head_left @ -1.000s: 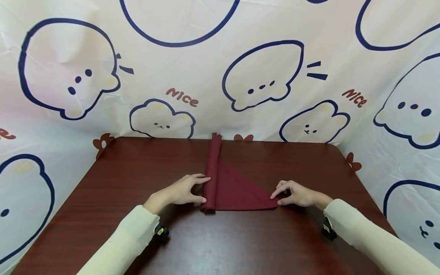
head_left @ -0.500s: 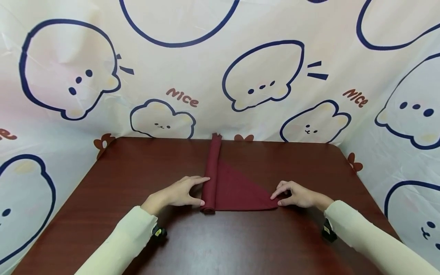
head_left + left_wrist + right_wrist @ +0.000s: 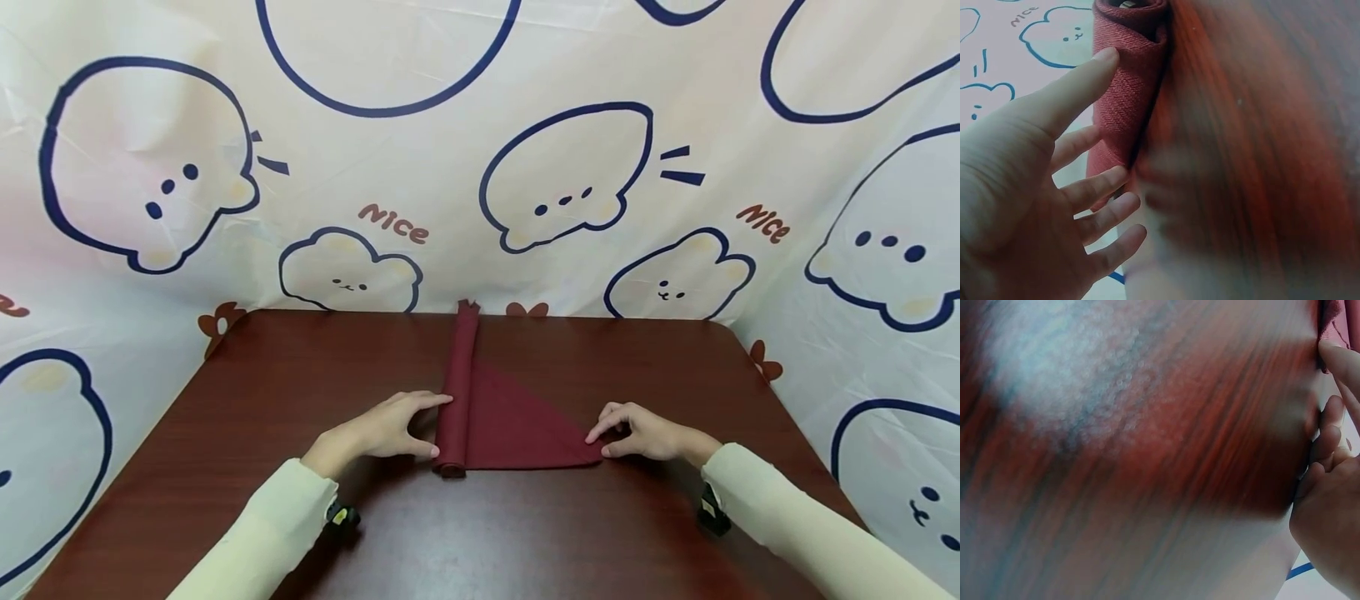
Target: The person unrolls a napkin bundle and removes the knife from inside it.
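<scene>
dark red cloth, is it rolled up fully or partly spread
The dark red cloth is partly rolled, partly spread: a roll lies beside the left hand, and a flat triangular part runs to the right hand.

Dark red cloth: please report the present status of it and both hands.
Left hand touching the roll, fingers spread. Right hand at flat corner, pinch unclear. Dark red cloth part rolled, part flat triangle. No obstruction visible.

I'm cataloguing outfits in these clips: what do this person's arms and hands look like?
The left hand and right hand are ungloved. The left sleeve and right sleeve are plain, pale cream. A black left wrist device, yellow-marked, and a black right wrist device also show.
</scene>
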Demonstrator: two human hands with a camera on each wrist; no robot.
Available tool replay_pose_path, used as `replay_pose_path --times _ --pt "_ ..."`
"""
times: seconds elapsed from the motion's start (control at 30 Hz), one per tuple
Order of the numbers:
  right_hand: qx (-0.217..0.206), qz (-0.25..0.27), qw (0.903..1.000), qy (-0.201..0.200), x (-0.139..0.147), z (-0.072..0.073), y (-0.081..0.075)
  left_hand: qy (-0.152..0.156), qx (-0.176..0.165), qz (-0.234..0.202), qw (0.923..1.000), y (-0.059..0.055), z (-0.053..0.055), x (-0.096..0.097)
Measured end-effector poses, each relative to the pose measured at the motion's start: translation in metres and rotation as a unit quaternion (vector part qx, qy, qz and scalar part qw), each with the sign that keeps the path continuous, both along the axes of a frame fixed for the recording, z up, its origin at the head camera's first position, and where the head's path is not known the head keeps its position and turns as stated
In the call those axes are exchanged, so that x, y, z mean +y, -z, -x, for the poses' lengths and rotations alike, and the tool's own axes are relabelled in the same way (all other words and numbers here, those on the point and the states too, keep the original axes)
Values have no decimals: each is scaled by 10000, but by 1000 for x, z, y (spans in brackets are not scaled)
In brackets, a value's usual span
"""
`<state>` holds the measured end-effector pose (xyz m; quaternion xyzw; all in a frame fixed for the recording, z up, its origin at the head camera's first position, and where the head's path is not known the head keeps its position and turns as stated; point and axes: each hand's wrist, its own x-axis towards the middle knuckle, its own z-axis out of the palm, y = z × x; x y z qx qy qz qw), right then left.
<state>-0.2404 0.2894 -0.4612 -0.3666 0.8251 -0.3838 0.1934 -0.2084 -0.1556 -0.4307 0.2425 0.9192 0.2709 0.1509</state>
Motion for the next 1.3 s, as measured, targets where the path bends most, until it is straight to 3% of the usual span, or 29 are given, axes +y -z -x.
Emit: replay_pose_path --times 0.23,0.57,0.93,1.3 --pt "50 29 10000 31 -1 1 1 2 122 16 9999 -7 2 3" --pt "40 -28 10000 83 0 2 0 -40 294 157 9994 -19 5 27" --pt "3 2 10000 -22 -1 1 0 -54 883 444 9951 -4 3 40" --pt "99 80 9999 -115 -1 2 1 -116 786 599 9950 1 3 35"
